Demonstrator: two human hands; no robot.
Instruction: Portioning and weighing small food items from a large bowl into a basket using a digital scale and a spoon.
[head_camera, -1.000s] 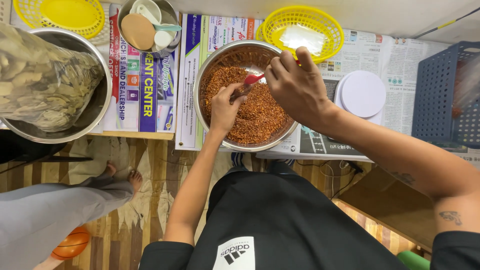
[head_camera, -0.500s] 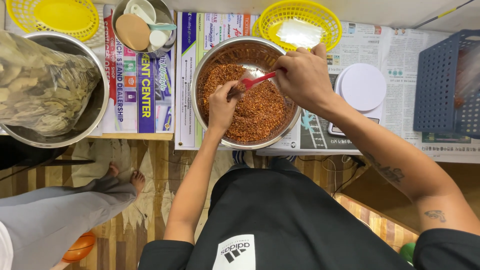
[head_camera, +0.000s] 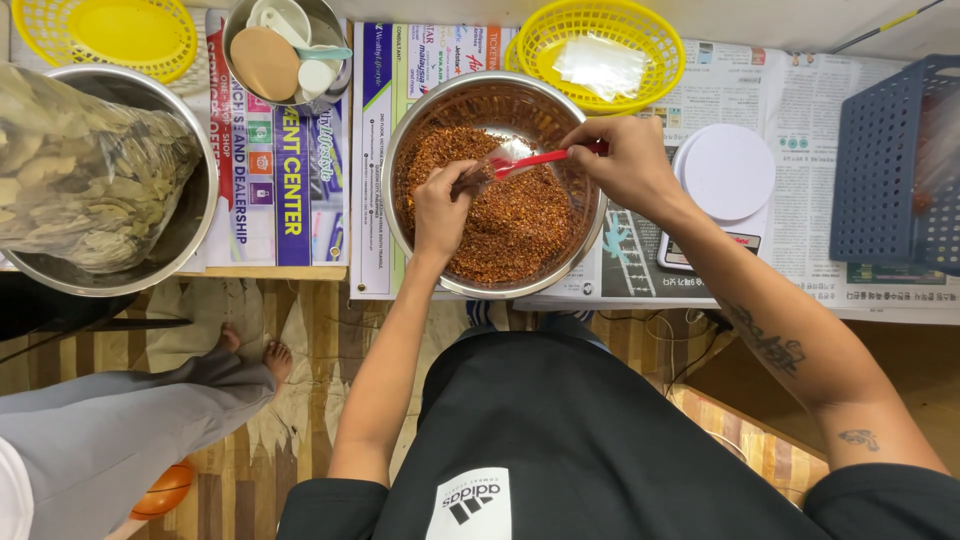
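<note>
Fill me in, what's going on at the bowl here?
A person stands over a steel bowl of red-brown flakes. The right hand holds a red spoon by the handle, its tip aimed at a small clear bag that the left hand pinches above the flakes. To the right sits a white scale; behind is a yellow basket. At far left another person's leg shows.

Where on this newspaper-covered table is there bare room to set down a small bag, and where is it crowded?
Free: the newspaper between the white round scale and the blue perforated crate, and the printed sheets between the large steel bowl of dried leaves and the steel bowl of red flakes. Crowded: the flakes bowl, where the left hand and right hand work.
</note>
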